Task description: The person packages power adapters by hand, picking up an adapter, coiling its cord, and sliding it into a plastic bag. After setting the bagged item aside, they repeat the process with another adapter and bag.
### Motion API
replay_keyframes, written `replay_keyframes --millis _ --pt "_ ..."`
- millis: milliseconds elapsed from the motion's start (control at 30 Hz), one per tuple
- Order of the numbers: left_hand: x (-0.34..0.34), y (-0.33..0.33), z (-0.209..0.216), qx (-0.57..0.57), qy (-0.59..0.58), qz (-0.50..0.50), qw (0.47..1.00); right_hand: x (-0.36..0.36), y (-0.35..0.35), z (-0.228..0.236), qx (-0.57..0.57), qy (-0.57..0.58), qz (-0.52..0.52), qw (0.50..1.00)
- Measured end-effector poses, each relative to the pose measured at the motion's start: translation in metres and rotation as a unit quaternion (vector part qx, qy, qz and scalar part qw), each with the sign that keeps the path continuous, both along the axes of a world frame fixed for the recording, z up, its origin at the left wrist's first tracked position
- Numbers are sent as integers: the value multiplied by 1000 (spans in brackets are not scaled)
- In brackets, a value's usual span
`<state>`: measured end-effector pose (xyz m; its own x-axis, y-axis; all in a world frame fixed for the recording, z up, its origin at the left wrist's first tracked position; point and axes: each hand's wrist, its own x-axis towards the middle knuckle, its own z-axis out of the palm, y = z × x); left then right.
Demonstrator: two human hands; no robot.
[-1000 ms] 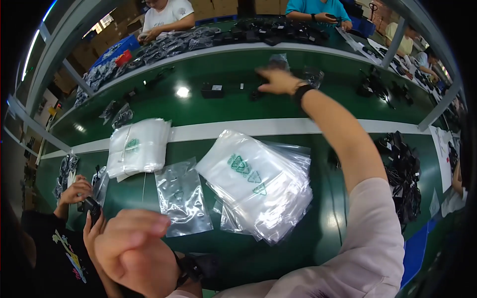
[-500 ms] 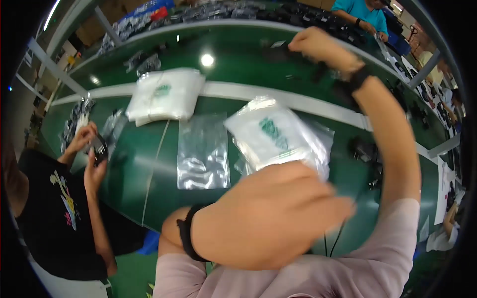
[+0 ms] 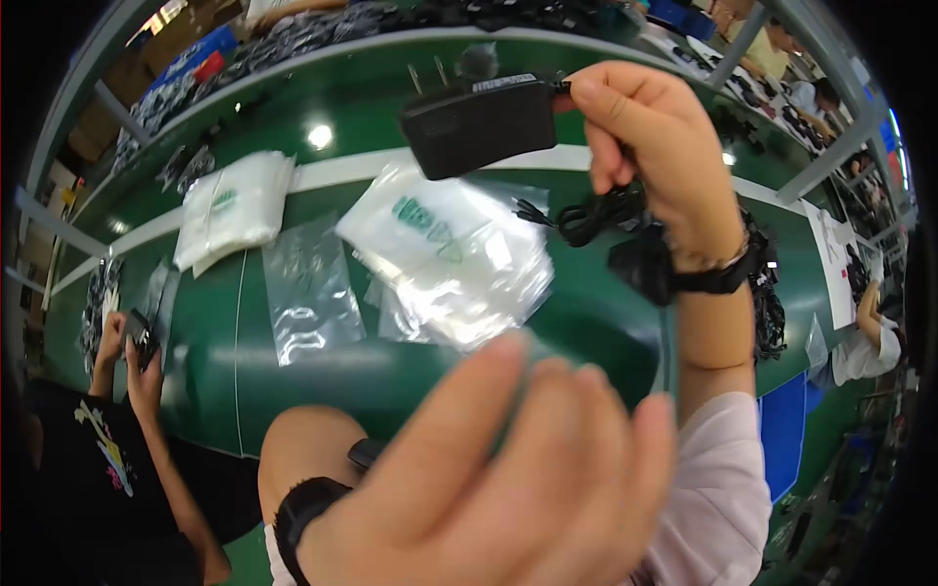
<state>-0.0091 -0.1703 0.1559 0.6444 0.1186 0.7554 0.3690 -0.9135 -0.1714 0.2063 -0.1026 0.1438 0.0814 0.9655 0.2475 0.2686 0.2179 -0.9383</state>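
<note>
Co-worker: at the left edge of the frame, a person in a black shirt (image 3: 68, 493) gripped a dark item (image 3: 144, 344).
Stack of white bags (image 3: 230, 210): it lay left of centre on the green surface (image 3: 200, 361), a green mark on top.
Single clear bag (image 3: 313, 293): it rested flat, just right of that stack.
Pile of clear bags (image 3: 459, 259): it spread unevenly across the middle of the frame.
Black adapter (image 3: 479, 127): you had it raised at upper centre, in front of the pile, two prongs (image 3: 441, 69) pointing up.
Left hand (image 3: 498, 469): yours was at lower centre, blurred, released, its fingers loosely spread.
Coiled black cord (image 3: 586, 225): it showed right of the pile.
Right hand (image 3: 664, 146): at upper right, your thumb and fingers pinched the adapter's cord end.
Dark heap (image 3: 767, 317): it sat at the right, partly behind your forearm.
Blue panel (image 3: 785, 435): it stood at lower right, beside your sleeve.
</note>
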Motion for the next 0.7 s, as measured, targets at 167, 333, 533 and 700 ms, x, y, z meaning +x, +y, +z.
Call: replay_keyframes --millis 167,333,533,700 --pt "4 45 -12 -421 2 -34 907 -9 -29 -9 41 226 10 973" --pt "40 92 -45 -526 -291 -315 734 -16 -39 -23 -59 234 134 961" --pt "25 118 -49 -594 -549 -413 418 2 -8 -44 -104 177 341 917" --pt "0 135 -48 -565 -550 -447 423 11 21 -59 -4 114 349 930"
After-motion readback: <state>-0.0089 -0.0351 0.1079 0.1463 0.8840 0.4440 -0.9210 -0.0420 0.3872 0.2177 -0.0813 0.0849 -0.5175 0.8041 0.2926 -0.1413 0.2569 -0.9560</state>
